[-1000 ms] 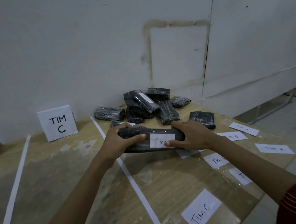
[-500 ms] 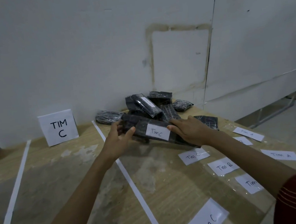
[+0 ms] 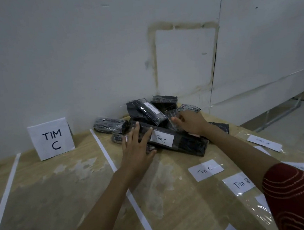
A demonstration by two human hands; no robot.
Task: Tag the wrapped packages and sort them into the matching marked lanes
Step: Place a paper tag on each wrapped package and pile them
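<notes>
On a wooden worktop set against a white wall, two strips of white tape mark out a lane, with an upright "TIM C" sign standing at its far end. Just right of the lane's right-hand strip, a person's left hand lies flat and open, fingers straight and spread, on the left end of a long black wrapped package, which bears a white tag reading "Tim C". The package lies outside the marked lane, at the foot of a pile of black wrapped packages heaped against the wall, one of them carrying a narrow white tag. The right hand reaches into the pile above the tagged package, thumb out to the left; its fingers are hidden among the plastic wrap, so whether it grips anything cannot be told. Farther right, loose paper labels lie on the worktop under clear film: "Tim C", "Tim B" and, near the far edge, "Tim A". A dark red patterned sleeve covers the right upper arm at the frame's lower right corner
</notes>
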